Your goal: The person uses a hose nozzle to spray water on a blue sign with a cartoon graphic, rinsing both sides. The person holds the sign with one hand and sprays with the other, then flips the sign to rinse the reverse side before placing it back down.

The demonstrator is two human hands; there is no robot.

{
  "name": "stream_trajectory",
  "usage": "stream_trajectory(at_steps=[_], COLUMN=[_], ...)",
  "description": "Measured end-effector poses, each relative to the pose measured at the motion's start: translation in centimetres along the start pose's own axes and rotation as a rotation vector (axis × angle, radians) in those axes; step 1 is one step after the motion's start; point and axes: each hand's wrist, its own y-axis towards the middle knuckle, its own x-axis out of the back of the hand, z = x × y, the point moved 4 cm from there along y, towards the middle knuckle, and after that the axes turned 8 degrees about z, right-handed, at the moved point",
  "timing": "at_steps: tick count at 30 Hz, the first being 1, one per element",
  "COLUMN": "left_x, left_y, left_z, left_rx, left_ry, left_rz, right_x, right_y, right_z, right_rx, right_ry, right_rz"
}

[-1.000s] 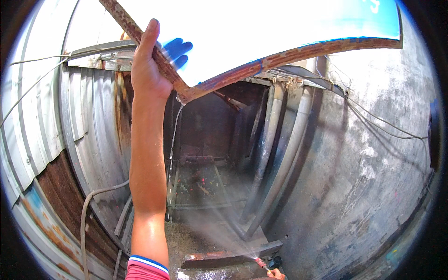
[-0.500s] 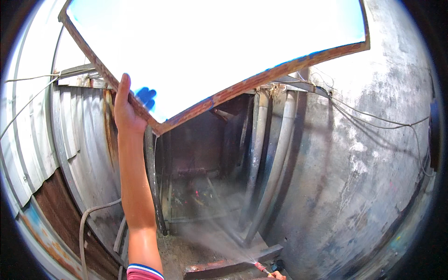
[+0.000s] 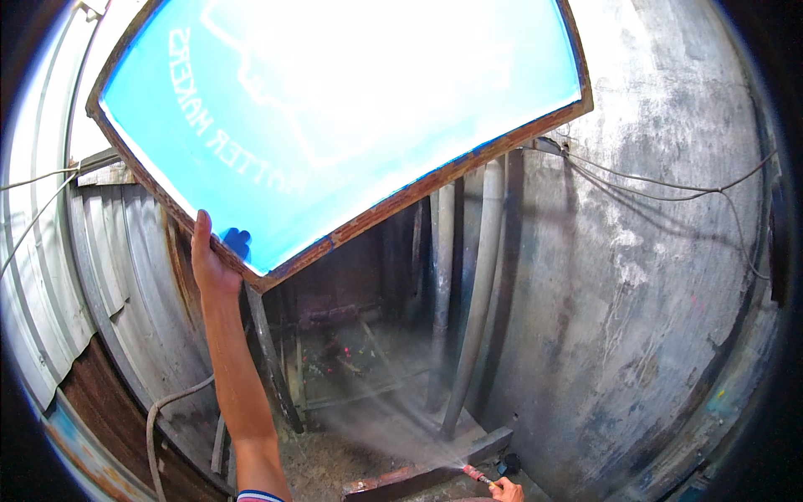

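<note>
Raised in front of me is a large screen printing frame [image 3: 418,197] with worn brown edges. Its stretched blue mesh [image 3: 155,105] glows with light from behind, and pale outlines and mirrored lettering show through. My left hand [image 3: 217,266] grips the frame near its lowest corner, the thumb along the outer edge. Behind the mesh its fingers appear as a dark shadow. Low on the right, my right hand [image 3: 507,490] is closed round a spray nozzle [image 3: 477,474] with a reddish tip. A fine fan of water leaves it toward the left, below the frame and apart from the mesh.
Corrugated metal sheets [image 3: 134,251] line the left side, with a hose [image 3: 153,435] hanging there. A stained grey wall [image 3: 619,335] stands at right, crossed by loose cables [image 3: 661,197]. Pipes [image 3: 477,309] rise behind the frame. A low ledge [image 3: 418,479] crosses the wet floor.
The frame has come lower and shifted left with my left hand, and its blue mesh and pale design now show. My right hand has risen slightly into view, the nozzle still spraying.
</note>
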Motion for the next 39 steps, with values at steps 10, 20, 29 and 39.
stream_trajectory(at_steps=[10,20,29,39], left_x=[2.7,6.1,12.1,18.0], left_y=[-0.8,-2.7,-7.3,-19.7], left_z=[1.0,0.5,1.6,4.5], left_rx=[-0.02,0.007,0.033,0.272], left_ry=[0.031,0.087,0.065,-0.07], left_rz=[-0.129,-0.135,-0.238,-0.161], right_x=[1.2,1.7,1.1,1.5], right_y=[-0.2,-0.7,-0.7,-0.9], right_z=[0.9,1.8,1.5,-0.4], right_rx=[-0.061,-0.119,-0.095,-0.089], right_ry=[0.033,0.029,0.009,-0.025], right_rz=[0.058,0.093,0.086,0.021])
